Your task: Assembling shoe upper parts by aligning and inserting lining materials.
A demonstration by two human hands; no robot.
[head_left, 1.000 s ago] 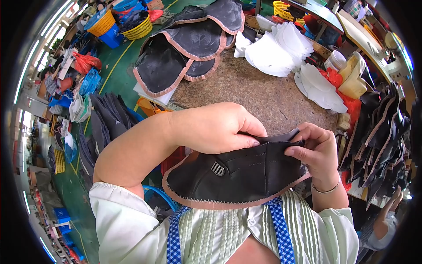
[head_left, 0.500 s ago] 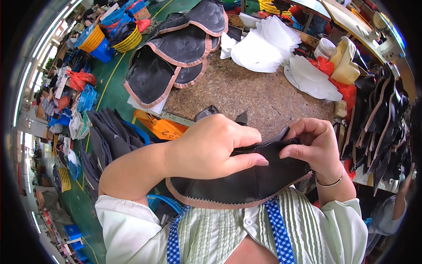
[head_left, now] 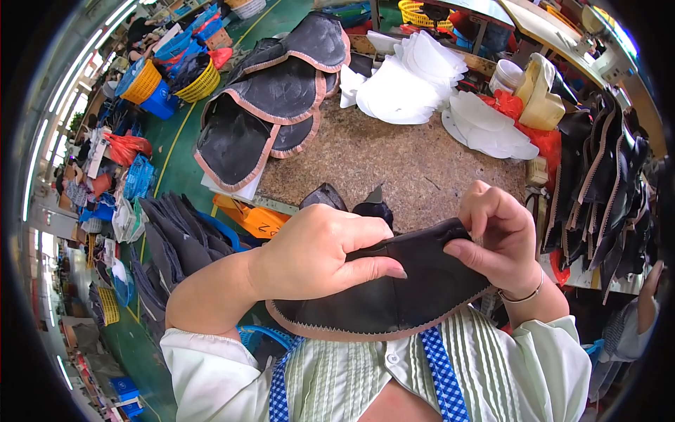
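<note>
I hold a black curved leather piece (head_left: 394,295) with a pink zigzag edge close to my chest, over the near edge of the brown worktable (head_left: 394,165). My left hand (head_left: 320,250) grips its upper left edge, thumb pressed along the top. My right hand (head_left: 499,239) pinches the upper right end between thumb and fingers; a thin bracelet sits on that wrist. Two small black pieces (head_left: 351,204) lie on the table just behind my left hand.
A stack of similar black pieces with pink edges (head_left: 274,105) lies at the table's far left. White cut pieces (head_left: 415,81) are piled at the back. More black pieces (head_left: 605,190) hang at the right. Dark sheets (head_left: 176,239) and baskets (head_left: 144,81) sit at the left.
The leather piece has been folded and turned so its small metal tag no longer shows. Both hands have come closer together along its top edge, and the view has tipped toward the table.
</note>
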